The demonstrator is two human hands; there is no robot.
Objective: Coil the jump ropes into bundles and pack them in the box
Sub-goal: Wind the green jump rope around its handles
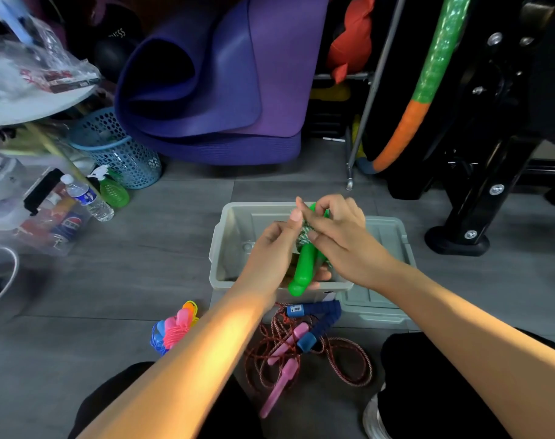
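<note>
Landmark: we take the grey plastic storage box (225, 245), open on the grey floor, as our reference.
Mats: rolled purple foam exercise mats (219, 90) lean well beyond the box.
Lid: a grey plastic lid (387, 299) lies touching the box's right side.
Basket: a light blue perforated plastic basket (124, 153) stands beyond the box, to its left.
Left hand: our left hand (274, 248), above the box, curls round the green plastic-handled jump rope (303, 267), thumb up against its green-and-white cord.
Right hand: our right hand (336, 229), also above the box, pinches that cord at the handles' top.
Red rope: a loose red braided rope with pink handles (282, 353) lies just in front of the box.
Blue handles: blue foam-grip handles (317, 321) rest on that rope.
Bundle: a coiled pink, blue and orange rope bundle (174, 327) sits in front, to the left.
</note>
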